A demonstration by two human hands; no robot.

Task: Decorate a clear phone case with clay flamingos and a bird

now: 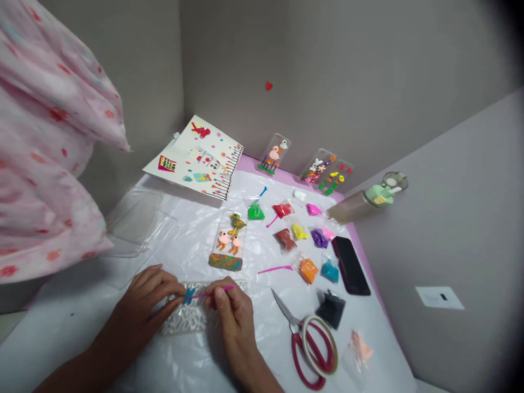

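My left hand [143, 301] pinches the end of a clear phone case with a white lattice of clay [192, 312], which lies flat on a white plastic sheet [123, 273]. A small blue clay butterfly [189, 295] sits on the case by my left fingertips. My right hand [234, 322] holds a thin pink modelling tool [215, 293] between thumb and fingers, with its tip at the blue piece. The part of the case under my fingers is hidden.
Several bagged clay colours, a phone [351, 265], red-handled scissors [313, 349] and a tape roll [320, 345] lie to the right. A decorated case [227, 243], a spare clear case [139, 221], patterned paper [196, 158] and a bottle [360, 202] stand beyond. Pink fabric [49, 142] hangs left.
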